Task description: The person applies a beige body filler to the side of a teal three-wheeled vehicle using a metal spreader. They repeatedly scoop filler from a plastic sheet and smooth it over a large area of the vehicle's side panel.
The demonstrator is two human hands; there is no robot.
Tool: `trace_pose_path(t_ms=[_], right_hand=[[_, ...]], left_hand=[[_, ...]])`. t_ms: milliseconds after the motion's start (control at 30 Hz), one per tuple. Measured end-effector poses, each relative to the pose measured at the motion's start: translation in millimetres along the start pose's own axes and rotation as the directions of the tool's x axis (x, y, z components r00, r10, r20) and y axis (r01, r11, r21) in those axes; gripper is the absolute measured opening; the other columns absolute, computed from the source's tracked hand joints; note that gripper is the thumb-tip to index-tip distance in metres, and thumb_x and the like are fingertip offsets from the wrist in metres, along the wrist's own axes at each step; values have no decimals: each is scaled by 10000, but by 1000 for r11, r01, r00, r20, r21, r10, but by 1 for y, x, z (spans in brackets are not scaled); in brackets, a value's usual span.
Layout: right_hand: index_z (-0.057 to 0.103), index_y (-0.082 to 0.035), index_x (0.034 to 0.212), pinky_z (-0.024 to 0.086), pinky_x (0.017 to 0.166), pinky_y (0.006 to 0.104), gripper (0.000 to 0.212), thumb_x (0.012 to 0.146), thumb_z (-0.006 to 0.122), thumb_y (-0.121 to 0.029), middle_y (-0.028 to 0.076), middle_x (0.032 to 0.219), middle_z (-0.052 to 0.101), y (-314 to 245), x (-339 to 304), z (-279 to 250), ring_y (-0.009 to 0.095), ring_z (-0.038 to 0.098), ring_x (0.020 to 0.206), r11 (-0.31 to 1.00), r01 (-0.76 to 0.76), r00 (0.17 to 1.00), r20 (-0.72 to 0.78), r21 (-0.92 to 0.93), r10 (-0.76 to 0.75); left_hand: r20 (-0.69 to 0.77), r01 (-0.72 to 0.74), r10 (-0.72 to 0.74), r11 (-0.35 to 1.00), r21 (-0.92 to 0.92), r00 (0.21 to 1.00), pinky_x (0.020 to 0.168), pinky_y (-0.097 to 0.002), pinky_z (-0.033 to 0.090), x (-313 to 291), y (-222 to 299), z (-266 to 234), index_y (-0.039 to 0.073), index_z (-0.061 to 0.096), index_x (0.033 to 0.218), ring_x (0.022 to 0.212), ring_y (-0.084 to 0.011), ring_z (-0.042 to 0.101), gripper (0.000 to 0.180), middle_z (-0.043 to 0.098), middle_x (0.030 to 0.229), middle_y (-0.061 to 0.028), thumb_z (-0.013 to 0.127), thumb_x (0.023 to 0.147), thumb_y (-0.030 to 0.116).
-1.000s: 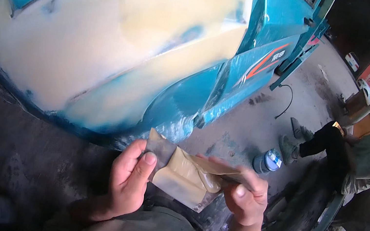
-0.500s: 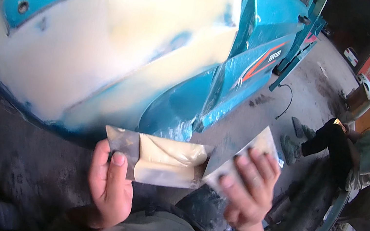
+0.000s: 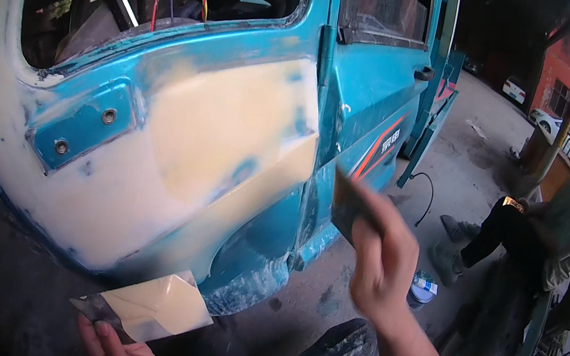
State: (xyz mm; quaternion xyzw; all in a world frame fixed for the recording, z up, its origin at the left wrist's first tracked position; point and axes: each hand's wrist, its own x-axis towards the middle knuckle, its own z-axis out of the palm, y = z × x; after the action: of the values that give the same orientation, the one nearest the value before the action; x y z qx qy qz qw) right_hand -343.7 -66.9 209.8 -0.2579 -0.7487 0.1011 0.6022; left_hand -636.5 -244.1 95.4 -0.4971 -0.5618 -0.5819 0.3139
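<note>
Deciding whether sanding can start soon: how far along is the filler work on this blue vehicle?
Pale filler already covers much of the front panel. In hand: the left hand holds a board loaded with filler, and the right hand lifts a dark spreader toward the body. Bare blue patches remain low down.

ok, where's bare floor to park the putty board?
Bare concrete floor lies between the open teal door and the seated person's shoes. A smaller patch lies under the teal cab's filler-coated corner. The strip by the small white can is crowded.
</note>
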Motion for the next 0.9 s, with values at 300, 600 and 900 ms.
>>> trace_pose_path(t_ms=[300, 600, 900], right_hand=[[675, 37, 1225, 537, 820, 460, 355, 935, 528, -104, 289, 952, 690, 7, 110, 44, 430, 682, 872, 955, -205, 962, -223, -213, 157], [649, 69, 1292, 537, 683, 375, 411, 953, 466, -75, 225, 777, 681, 7, 120, 57, 254, 655, 645, 907, -169, 967, -244, -385, 76], [644, 17, 1302, 539, 864, 464, 396, 954, 514, -123, 213, 1137, 678, -13, 117, 77, 401, 684, 953, 849, -247, 957, -253, -468, 139]], left_hand=[[158, -118, 100, 987, 108, 982, 775, -458, 580, -11, -7, -6, -28, 595, 1333, 957, -433, 691, 395, 596, 1280, -299, 635, 941, -60], [207, -215, 177, 960, 180, 962, 850, -460, 581, -16, -19, -9, -88, 611, 1263, 1010, -431, 670, 349, 612, 1246, -296, 692, 925, -64], [139, 333, -304, 811, -482, 942, 878, -421, 575, -37, -26, -3, -134, 570, 1275, 1022, -355, 660, 306, 613, 1234, -288, 616, 978, -74]])
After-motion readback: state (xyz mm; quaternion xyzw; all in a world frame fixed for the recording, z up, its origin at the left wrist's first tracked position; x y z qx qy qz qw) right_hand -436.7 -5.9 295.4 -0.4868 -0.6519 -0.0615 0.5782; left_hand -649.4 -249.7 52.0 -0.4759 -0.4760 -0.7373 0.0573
